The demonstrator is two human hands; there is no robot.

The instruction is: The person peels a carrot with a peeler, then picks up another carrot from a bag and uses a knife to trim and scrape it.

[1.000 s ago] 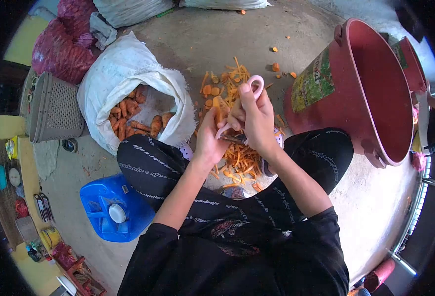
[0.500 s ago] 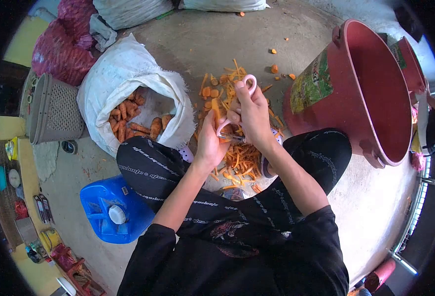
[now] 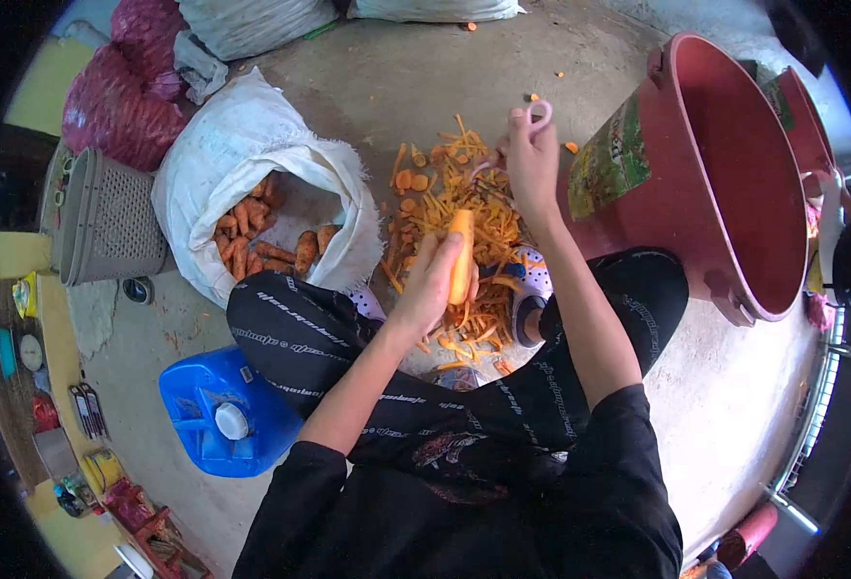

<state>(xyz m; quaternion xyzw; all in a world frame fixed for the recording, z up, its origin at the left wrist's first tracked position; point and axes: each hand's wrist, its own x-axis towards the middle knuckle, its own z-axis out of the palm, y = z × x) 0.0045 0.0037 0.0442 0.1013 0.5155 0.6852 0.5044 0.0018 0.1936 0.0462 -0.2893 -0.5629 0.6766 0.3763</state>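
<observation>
The carrot [image 3: 461, 253] stands nearly upright above the peelings [image 3: 445, 198] on the concrete floor, gripped at its lower part by the left hand [image 3: 428, 287]. The right hand [image 3: 532, 162], held apart from the left, is closed around a pink peeler [image 3: 539, 112] near the red bucket [image 3: 725, 174]. A white sack [image 3: 242, 135] of carrots lies to the left.

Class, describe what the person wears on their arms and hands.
Both the left hand and right hand are bare: no gloves, and no rings or watch show. Black sleeves, the left sleeve and right sleeve, end near the elbows, leaving the forearms uncovered.
</observation>
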